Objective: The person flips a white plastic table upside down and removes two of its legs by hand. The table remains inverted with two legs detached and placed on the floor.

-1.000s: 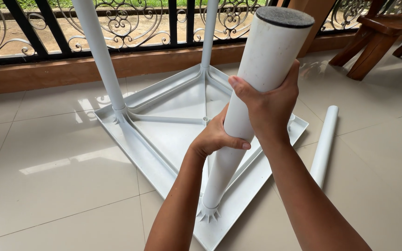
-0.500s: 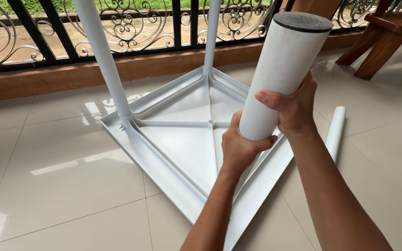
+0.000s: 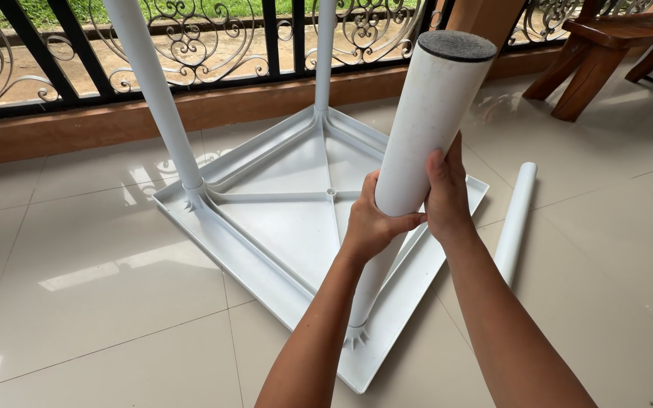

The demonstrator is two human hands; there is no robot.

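A smooth white plastic table leg (image 3: pixel 417 159), a round tube capped at its near end with a dark grey felt-like pad, stands tilted in a corner socket of an upturned white plastic tabletop (image 3: pixel 281 227); the tabletop is square, rimmed, with raised ribs running from the corners to a small central hub, and it lies flat on glossy pale floor tiles (image 3: pixel 77 287); the leg's foot meets a ribbed, star-shaped socket at the corner nearest the camera. The left hand (image 3: pixel 372 223) is wrapped closed around the leg's middle, fingers curled round the tube; the right hand (image 3: pixel 445 193) grips it just above and beside, closed likewise, thumb lying up the tube; the two hands touch. Two more white legs (image 3: pixel 153 98) already stand upright in the far corners; a fourth white tube (image 3: pixel 514 219) lies loose on the tiles just right of the tabletop, near the right forearm. A black wrought-iron railing (image 3: pixel 213 38) with scrollwork runs behind; a wooden bench (image 3: pixel 606 45) sits at the upper right.
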